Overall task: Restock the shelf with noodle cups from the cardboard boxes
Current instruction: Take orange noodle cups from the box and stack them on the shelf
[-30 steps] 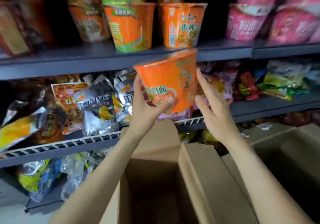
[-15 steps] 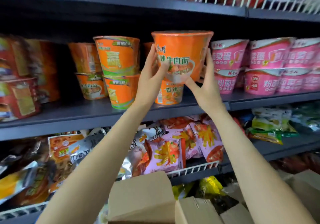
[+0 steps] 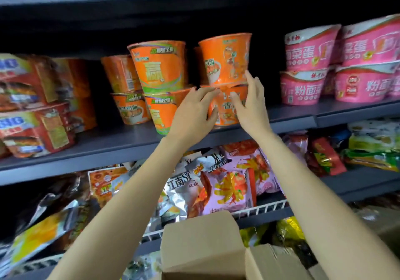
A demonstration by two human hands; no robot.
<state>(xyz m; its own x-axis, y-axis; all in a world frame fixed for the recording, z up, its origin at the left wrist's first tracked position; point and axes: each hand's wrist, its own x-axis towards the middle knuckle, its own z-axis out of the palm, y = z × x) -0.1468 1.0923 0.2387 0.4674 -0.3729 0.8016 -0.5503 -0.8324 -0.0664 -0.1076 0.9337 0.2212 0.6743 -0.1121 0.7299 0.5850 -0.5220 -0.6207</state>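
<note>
Nearest the viewer, at the bottom edge, sit 2 cardboard boxes (image 3: 201, 243) w/ flaps open; what's inside isn't visible. 2 bare forearms reach up & away from them toward the shelving.

Mid-distance, a wire-fronted tier holds snack bags (image 3: 229, 188), not part of this job.

Above that, the dark shelf (image 3: 121, 143) carries the noodle cups. The left hand (image 3: 192, 115) has fingers spread & loose, holding nothing, in front of the bottom orange cup (image 3: 227, 115). The right hand (image 3: 249, 108) is also unclenched, its fingertips (image 3: 247, 74) touching the lower side of the top orange cup (image 3: 226, 58), which sits stacked on the bottom one, leaning slightly.

To do this step well, I'd judge: steady the top cup w/ the right fingertips, square its base on the lid below, then let go gently so the 2-high stack doesn't tip. Line it up w/ the neighbouring orange stack (image 3: 160, 69) at left.

Farther right, pink cups (image 3: 311, 67) are stacked 2 high, well apart from the hands. The shelf's back is dark; nothing readable there.
</note>
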